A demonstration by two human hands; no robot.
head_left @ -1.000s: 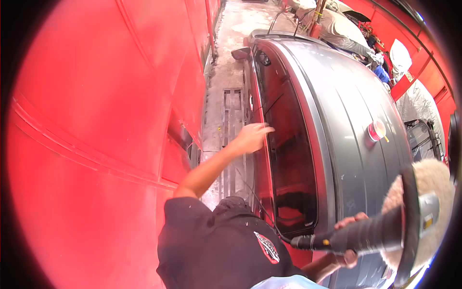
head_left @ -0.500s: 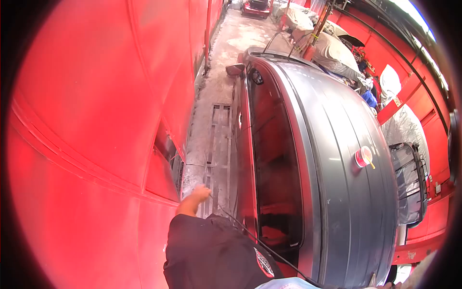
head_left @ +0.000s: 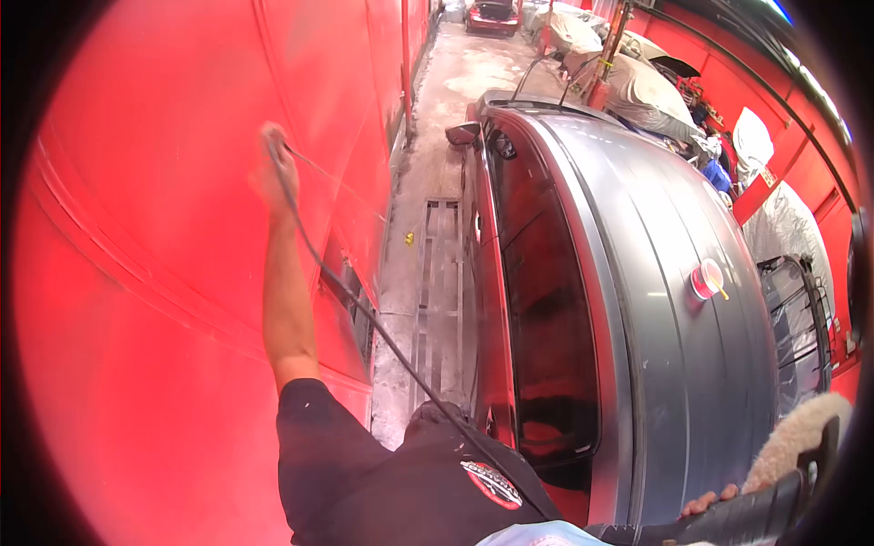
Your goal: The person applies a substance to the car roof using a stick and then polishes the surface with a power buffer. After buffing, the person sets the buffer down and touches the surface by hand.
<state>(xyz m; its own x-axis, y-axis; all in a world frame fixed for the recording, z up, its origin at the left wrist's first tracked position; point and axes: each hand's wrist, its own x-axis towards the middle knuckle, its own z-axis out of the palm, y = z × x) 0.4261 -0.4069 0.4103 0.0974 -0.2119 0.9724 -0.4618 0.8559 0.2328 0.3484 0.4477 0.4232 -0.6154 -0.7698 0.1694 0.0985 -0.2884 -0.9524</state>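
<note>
My left hand (head_left: 278, 173) is raised at the left in front of the red wall, a little blurred, closed around a black power cord (head_left: 382, 332). The cord slants down across my chest toward the lower right. There, my right hand (head_left: 712, 500) shows only its fingertips, wrapped round the black body of a polisher (head_left: 751, 514). Its fluffy cream wool pad (head_left: 801, 441) faces up at the right edge. Beside me stands a grey car, its roof (head_left: 669, 364) right below the polisher. On the roof sits an open pink tub (head_left: 706, 278) with a yellow stick in it.
A red wall (head_left: 182, 273) runs close along my left. A metal frame (head_left: 442, 300) lies on the floor between wall and car, near a small yellow thing (head_left: 409, 238). Covered vehicles (head_left: 646, 96) and a red car (head_left: 492, 18) stand farther off.
My left arm has swung up and left from low beside the car, lifting the cord. The polisher with its wool pad and my right fingertips have come into view at lower right.
</note>
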